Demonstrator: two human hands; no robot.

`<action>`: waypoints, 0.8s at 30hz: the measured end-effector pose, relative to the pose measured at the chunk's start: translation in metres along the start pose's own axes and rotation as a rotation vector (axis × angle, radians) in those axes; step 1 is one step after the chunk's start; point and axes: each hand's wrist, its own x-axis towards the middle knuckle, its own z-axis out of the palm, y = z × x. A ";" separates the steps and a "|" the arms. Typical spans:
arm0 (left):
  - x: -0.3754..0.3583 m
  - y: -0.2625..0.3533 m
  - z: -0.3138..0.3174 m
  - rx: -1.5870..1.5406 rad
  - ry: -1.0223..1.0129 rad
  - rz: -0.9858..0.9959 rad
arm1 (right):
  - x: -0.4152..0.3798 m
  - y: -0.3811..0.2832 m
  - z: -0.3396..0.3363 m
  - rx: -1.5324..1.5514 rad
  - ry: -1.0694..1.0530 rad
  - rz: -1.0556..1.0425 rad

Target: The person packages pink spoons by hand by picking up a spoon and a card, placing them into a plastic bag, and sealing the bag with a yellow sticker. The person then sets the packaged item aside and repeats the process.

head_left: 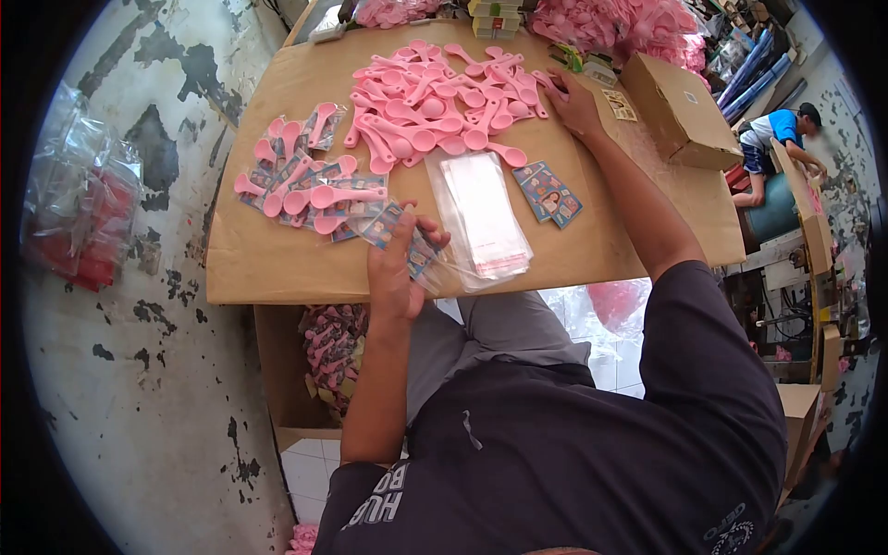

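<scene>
My left hand point(400, 268) holds a clear plastic bag with a blue printed card point(387, 225) in it, near the table's front edge. My right hand point(575, 104) reaches to the right edge of a large pile of pink spoons point(435, 102), its fingers closed at a spoon there. Packed bags with pink spoons and blue cards point(310, 190) lie in a heap on the left, beyond my left hand. Between my hands rests a stack of clear empty bags point(483, 217). Several loose blue cards point(549, 194) lie to its right.
A cardboard box point(680, 116) stands at the table's right side. Pink bundles point(615, 26) and yellowish blocks point(495, 18) sit at the back. Below the table is an open box of packed spoons point(333, 351). Another person point(782, 129) bends at the far right.
</scene>
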 end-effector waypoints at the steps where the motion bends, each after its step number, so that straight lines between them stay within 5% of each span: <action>1: 0.001 0.000 0.000 -0.018 0.001 0.014 | 0.002 0.000 0.000 0.025 0.002 0.011; 10: 0.002 -0.002 -0.015 -0.032 -0.047 0.006 | 0.008 0.003 0.004 0.113 0.013 -0.143; 24: 0.001 0.000 -0.009 -0.032 0.050 -0.045 | 0.003 0.006 0.003 0.280 0.023 0.037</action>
